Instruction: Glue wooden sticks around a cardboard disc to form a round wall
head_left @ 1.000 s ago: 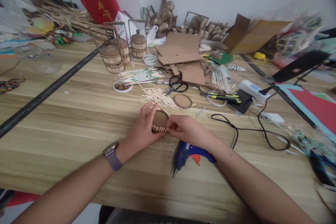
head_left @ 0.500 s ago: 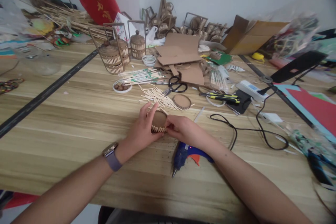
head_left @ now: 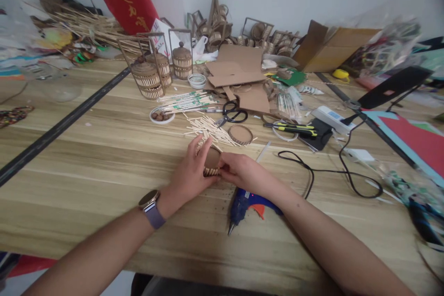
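Curling round the left side of the ring (head_left: pixel 212 159) in the head view, the left hand (head_left: pixel 187 169) sets its thumb low at the near edge and its fingers at the far-left rim, so the ring is clamped between them. The right hand (head_left: pixel 239 169) has its fingertips pinched on the ring's right edge; whether they also nip something small there is hidden. The hands nearly meet at the near edge. The ring is low over the desk (head_left: pixel 100 189), touching it or not I cannot tell, just in front of the loose sticks (head_left: pixel 208 129) and near a second ring (head_left: pixel 240 134).

The ring looks like cardboard, so it is probably light, dry and not slippery, fairly stiff along its rim but apt to buckle if squeezed hard across the middle. The short slats (head_left: pixel 210 172) along its near side look stiff and thin, and are likely the fragile part: a sideways knock could shift one. The best hold seems to be the left outer rim, with thumb and fingers spread and only light pressure. The glue gun (head_left: pixel 239 208) lies partly under the right arm (head_left: pixel 329 226); its tip may be hot, so hands and ring are better kept off it.
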A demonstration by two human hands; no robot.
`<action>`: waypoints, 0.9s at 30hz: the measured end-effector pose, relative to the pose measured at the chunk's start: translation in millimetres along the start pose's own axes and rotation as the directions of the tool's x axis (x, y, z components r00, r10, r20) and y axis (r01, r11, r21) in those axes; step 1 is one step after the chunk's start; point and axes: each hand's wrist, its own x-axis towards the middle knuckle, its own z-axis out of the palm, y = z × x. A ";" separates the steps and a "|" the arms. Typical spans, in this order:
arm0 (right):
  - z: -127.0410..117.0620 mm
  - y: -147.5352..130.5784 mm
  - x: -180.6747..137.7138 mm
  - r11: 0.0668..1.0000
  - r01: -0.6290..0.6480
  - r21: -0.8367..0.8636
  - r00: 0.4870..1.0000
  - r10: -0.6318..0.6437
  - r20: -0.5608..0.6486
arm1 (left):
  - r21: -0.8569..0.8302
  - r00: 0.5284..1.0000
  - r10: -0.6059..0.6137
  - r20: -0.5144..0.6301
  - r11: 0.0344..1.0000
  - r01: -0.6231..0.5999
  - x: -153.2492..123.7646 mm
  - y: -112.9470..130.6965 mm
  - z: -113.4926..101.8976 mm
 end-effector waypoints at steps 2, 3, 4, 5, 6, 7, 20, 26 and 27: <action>0.8 0.2 0.0 1.000 -0.002 -0.010 1.000 0.002 0.004 | 0.007 1.000 -0.001 -0.008 1.000 0.001 0.1 0.8 0.6; 1.3 0.5 0.0 1.000 -0.004 -0.018 1.000 0.004 0.003 | 0.011 1.000 -0.001 -0.011 1.000 0.001 0.1 1.0 0.8; 1.9 0.7 0.0 1.000 -0.005 -0.025 1.000 0.005 0.002 | 0.014 1.000 -0.001 -0.011 1.000 0.001 0.0 1.1 1.1; 2.3 0.8 0.0 0.999 -0.006 -0.033 1.000 0.006 0.001 | 0.017 1.000 -0.001 -0.012 1.000 0.001 -0.2 1.1 1.4; 2.4 0.5 -0.1 0.999 -0.007 -0.042 1.000 0.007 0.000 | 0.019 1.000 -0.001 -0.013 1.000 0.001 -0.3 1.0 1.6; 1.7 -0.3 -0.2 0.999 -0.005 -0.051 1.000 0.005 0.002 | 0.022 1.000 -0.003 -0.014 1.000 0.003 -0.5 1.0 1.8; -57.1 0.0 -49.9 0.971 -0.163 -0.176 0.943 0.206 0.261 | 0.015 0.999 -0.051 -0.005 0.999 0.051 -0.6 4.1 0.0; -48.0 8.9 -77.6 0.936 -0.294 -0.193 0.858 0.347 0.379 | 0.022 0.998 -0.061 -0.015 0.998 0.062 -1.1 3.3 0.9; -45.7 8.8 -78.5 0.932 -0.305 -0.196 0.857 0.358 0.371 | 0.027 0.998 -0.059 -0.018 0.998 0.060 -1.3 3.1 0.8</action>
